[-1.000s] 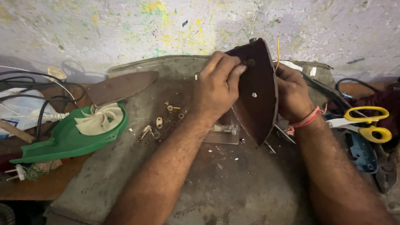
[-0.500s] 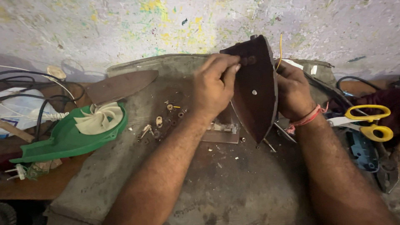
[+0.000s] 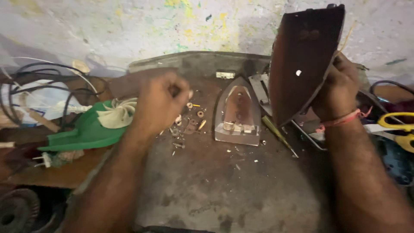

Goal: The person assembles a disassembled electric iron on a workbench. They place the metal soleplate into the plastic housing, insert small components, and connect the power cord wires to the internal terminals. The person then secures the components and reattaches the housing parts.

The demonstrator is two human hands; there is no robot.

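My right hand (image 3: 338,88) grips a dark brown iron soleplate (image 3: 304,56) from behind and holds it upright, point up, above the worktop. My left hand (image 3: 161,103) is blurred and closed into a fist over a scatter of small screws and washers (image 3: 189,116); whether it holds one I cannot tell. Between the hands, a pointed metal iron part (image 3: 238,110) lies flat on the grey worktop (image 3: 215,185).
A green plastic housing with a white fan wheel (image 3: 99,125) lies at the left, beside tangled black and white cables (image 3: 39,86). Yellow-handled scissors (image 3: 396,129) lie at the right edge. A screwdriver (image 3: 278,136) rests beside the flat iron part. A paint-stained wall stands behind.
My left hand has let go of the soleplate and moved left and down to the small screws. My right hand has raised the soleplate, uncovering the flat iron part.
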